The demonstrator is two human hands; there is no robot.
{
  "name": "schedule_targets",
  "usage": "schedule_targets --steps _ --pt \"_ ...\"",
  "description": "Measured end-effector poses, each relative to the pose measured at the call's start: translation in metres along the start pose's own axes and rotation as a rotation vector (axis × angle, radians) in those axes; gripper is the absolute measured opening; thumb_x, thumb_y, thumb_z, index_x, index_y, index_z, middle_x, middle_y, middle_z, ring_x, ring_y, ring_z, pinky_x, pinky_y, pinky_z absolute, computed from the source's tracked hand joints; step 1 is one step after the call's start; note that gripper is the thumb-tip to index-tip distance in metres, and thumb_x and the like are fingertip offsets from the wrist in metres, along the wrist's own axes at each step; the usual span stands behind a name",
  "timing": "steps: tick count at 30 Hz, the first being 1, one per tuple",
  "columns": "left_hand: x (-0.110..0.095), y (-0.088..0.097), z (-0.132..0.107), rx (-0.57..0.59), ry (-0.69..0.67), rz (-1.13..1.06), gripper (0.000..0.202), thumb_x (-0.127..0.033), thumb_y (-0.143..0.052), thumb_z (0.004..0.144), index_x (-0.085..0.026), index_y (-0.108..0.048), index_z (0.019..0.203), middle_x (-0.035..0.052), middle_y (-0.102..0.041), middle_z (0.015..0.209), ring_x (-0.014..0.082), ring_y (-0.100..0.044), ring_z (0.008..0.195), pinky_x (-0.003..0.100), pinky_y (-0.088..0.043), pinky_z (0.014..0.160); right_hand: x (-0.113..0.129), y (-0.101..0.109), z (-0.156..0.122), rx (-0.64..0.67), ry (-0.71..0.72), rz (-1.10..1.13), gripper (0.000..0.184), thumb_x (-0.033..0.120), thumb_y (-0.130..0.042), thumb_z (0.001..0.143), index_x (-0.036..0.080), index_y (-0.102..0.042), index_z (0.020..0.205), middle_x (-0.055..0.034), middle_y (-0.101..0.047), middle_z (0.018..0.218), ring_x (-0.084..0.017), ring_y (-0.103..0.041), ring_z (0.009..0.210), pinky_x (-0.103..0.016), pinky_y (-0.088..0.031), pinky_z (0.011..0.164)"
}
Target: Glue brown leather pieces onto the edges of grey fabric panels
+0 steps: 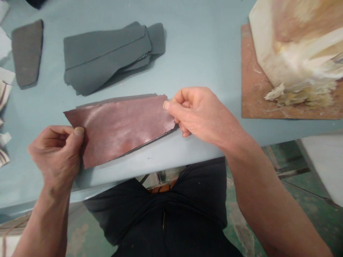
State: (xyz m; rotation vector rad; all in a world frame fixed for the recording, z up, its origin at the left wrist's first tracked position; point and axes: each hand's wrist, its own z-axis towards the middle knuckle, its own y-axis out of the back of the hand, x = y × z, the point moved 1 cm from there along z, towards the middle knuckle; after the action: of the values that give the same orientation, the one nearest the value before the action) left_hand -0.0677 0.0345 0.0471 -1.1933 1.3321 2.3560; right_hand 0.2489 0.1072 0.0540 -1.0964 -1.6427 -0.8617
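Note:
A reddish-brown leather piece, glossy on top, is stretched between my two hands just over the table's front part. My left hand pinches its left end, thumb on top and fingers underneath. At the right end my right hand grips the corner between thumb and curled fingers. A dark layer shows along the leather's far and near edges. Beyond it lies a stack of dark grey-green sheets, loosely overlapping.
A dark grey tapered pad lies at the far left, with white and striped scraps at the edge. On the right, a brown board bears a stained whitish container and a crusty yellowish clump. The blue-grey table ends near my lap.

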Motion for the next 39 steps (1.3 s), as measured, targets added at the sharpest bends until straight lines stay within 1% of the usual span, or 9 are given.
schedule_targets --steps 6,9,17,22,28,34,39 --pt "-0.0030 -0.0005 -0.0013 -0.001 -0.009 0.008 0.020 -0.036 -0.073 0.056 -0.019 -0.064 0.062 -0.0042 -0.056 0.052 0.0083 -0.041 0.046 0.022 -0.029 0.045 -0.0002 -0.0014 -0.0005 -0.020 -0.013 -0.009 0.038 0.020 -0.072 0.099 0.021 -0.052 0.067 0.0048 -0.052 0.050 -0.007 -0.047 0.042 -0.021 -0.033 0.041" --pt "-0.0049 -0.0017 -0.0021 -0.001 0.001 0.006 0.021 -0.037 -0.073 0.055 -0.020 -0.063 0.061 -0.0041 -0.055 0.051 0.0086 -0.041 0.045 0.022 -0.030 0.044 -0.0003 -0.0022 -0.0004 -0.029 -0.023 -0.028 0.038 0.019 -0.070 0.100 0.021 -0.051 0.066 0.0047 -0.052 0.049 -0.008 -0.047 0.042 -0.021 -0.033 0.042" --pt "-0.0018 -0.0004 -0.0018 0.004 -0.025 0.002 0.018 -0.034 -0.074 0.058 -0.019 -0.065 0.063 -0.0039 -0.057 0.054 0.0085 -0.042 0.046 0.022 -0.030 0.045 0.0022 -0.0037 -0.0010 -0.049 -0.030 -0.036 0.038 0.018 -0.069 0.100 0.022 -0.051 0.066 0.0062 -0.050 0.048 -0.007 -0.045 0.040 -0.022 -0.031 0.042" --pt "-0.0048 -0.0008 -0.0022 0.001 -0.011 -0.001 0.019 -0.036 -0.073 0.056 -0.020 -0.063 0.060 -0.0043 -0.055 0.051 0.0088 -0.041 0.045 0.023 -0.029 0.044 0.0011 -0.0026 -0.0016 -0.043 -0.025 -0.047 0.036 0.017 -0.068 0.099 0.021 -0.053 0.067 0.0061 -0.051 0.048 -0.007 -0.047 0.041 -0.022 -0.031 0.043" --pt "0.0013 0.0003 -0.0015 0.002 -0.027 0.018 0.015 -0.032 -0.072 0.058 -0.019 -0.066 0.063 -0.0046 -0.056 0.053 0.0087 -0.042 0.046 0.023 -0.030 0.045 -0.0001 -0.0027 -0.0014 -0.028 -0.015 -0.026 0.036 0.017 -0.070 0.097 0.021 -0.051 0.067 0.0071 -0.050 0.049 -0.006 -0.045 0.041 -0.022 -0.031 0.043" --pt "-0.0038 -0.0005 -0.0034 0.005 -0.023 0.022 0.019 -0.036 -0.072 0.059 -0.020 -0.064 0.063 -0.0034 -0.056 0.052 0.0092 -0.041 0.046 0.023 -0.029 0.044 0.0006 -0.0028 -0.0003 -0.025 -0.025 -0.010 0.040 0.016 -0.075 0.097 0.021 -0.048 0.067 0.0085 -0.047 0.048 -0.005 -0.045 0.039 -0.021 -0.032 0.043" --pt "0.0015 0.0006 -0.0018 0.003 -0.023 0.011 0.015 -0.031 -0.073 0.060 -0.018 -0.067 0.066 -0.0037 -0.059 0.054 0.0089 -0.044 0.047 0.021 -0.030 0.045 0.0007 -0.0026 0.0014 -0.021 -0.035 -0.025 0.039 0.012 -0.070 0.099 0.020 -0.052 0.065 0.0085 -0.050 0.046 -0.004 -0.046 0.037 -0.019 -0.032 0.040"
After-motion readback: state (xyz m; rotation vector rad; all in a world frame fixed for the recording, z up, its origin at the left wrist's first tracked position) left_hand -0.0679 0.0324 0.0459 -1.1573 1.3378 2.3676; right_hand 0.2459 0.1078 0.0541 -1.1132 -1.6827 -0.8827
